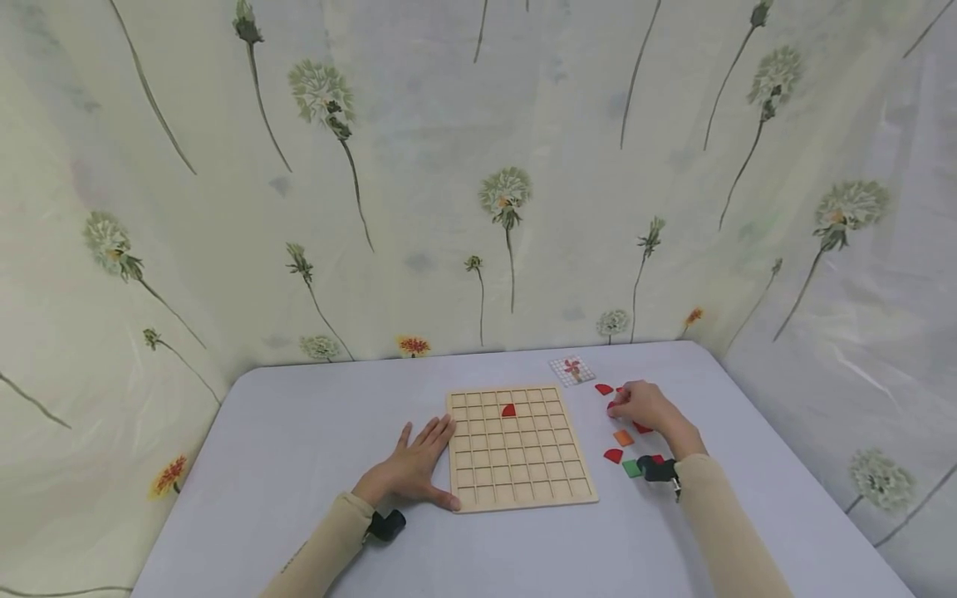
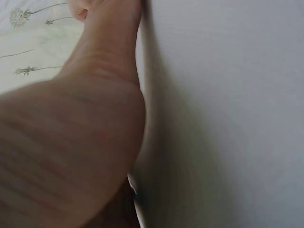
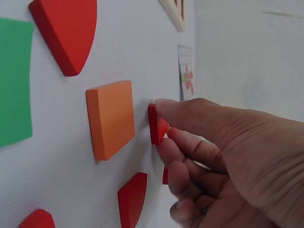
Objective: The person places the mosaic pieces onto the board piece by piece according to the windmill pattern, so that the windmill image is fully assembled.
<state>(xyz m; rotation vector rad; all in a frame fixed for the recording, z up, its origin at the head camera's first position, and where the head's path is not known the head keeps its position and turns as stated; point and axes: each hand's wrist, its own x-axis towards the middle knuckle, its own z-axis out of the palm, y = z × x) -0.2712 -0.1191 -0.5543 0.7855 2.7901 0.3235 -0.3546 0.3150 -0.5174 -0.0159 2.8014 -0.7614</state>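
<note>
My right hand (image 1: 649,405) pinches a red quarter-round piece (image 3: 153,124) between thumb and fingertips, close over the table at the right. Around it lie an orange square piece (image 1: 624,438), a green square piece (image 1: 631,468) and several more red quarter-round pieces (image 1: 613,455). My left hand (image 1: 414,467) lies spread along the left edge of a wooden grid board (image 1: 523,479), thumb at its lower left corner. One red quarter-round piece (image 1: 509,410) sits in a cell near the board's top. In the left wrist view, the left hand (image 2: 95,118) fills much of the picture and its fingertips are hidden.
A small pattern card (image 1: 571,370) with a red flower on a grid lies behind the loose pieces, near the table's back edge. The white table (image 1: 321,432) meets a curtain (image 1: 419,208) printed with dandelions at the back and sides.
</note>
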